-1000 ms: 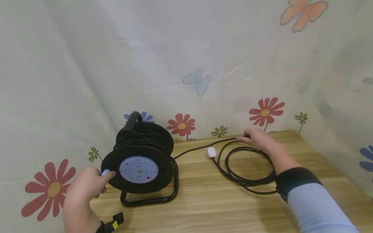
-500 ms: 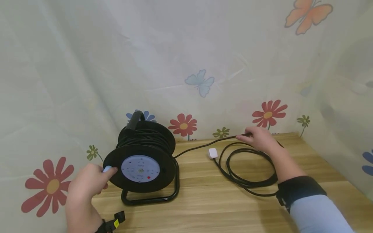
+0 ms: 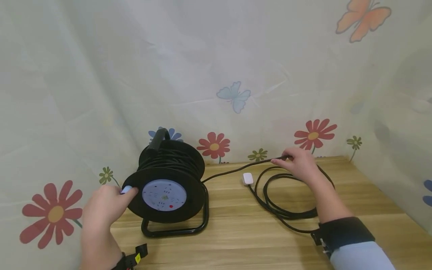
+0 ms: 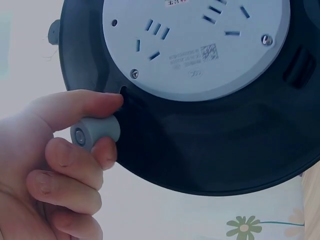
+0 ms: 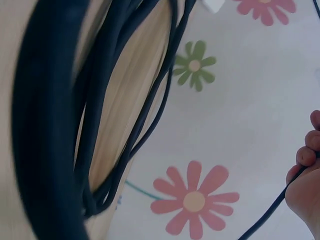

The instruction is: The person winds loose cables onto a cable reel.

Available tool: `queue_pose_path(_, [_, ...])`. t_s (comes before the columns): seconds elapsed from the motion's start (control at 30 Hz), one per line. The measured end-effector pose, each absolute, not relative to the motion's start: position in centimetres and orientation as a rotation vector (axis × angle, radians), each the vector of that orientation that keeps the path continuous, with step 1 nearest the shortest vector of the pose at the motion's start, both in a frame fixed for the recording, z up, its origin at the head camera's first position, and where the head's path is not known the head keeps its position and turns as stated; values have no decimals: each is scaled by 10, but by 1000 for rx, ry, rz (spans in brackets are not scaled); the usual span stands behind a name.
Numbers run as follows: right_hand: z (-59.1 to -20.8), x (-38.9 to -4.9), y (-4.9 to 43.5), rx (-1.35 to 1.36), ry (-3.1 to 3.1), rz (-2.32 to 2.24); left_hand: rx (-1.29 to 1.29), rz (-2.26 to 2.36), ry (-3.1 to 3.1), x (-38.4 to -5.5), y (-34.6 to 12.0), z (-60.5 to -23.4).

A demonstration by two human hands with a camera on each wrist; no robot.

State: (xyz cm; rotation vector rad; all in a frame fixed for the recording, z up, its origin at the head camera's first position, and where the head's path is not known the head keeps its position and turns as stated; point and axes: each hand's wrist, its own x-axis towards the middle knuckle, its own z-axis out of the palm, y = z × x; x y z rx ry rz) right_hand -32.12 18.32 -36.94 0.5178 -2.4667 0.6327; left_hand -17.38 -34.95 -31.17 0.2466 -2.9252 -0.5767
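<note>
In the head view a black cable reel with a pale round socket panel stands upright on its tube frame at the left. My left hand holds the light blue-grey crank knob at the reel's left edge, thumb above and fingers curled below. Black cable is wound on the drum and runs out to the right. My right hand pinches that cable near the back of the table. Below it lies a loose cable coil, with a white plug at its left end.
The wooden table carries the reel and coil. A flower-printed curtain hangs close behind the table and along its sides. The reel's black carry handle sticks up above the drum. Parts of the coil pass under the right forearm.
The knob has risen slightly with my left hand, and the socket panel has turned a little clockwise. My right hand keeps its pinch on the cable. The head view has shifted slightly.
</note>
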Motion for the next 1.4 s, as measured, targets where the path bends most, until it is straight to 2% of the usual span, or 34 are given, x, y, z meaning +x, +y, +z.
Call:
queue_pose_path(0.7, [-390, -317, 150, 430, -2089, 686, 312, -509, -2774, -173, -325, -306])
queue_pose_path(1.4, [-397, -315, 126, 366, -2207, 736, 225, -465, -2591, -169, -303, -299])
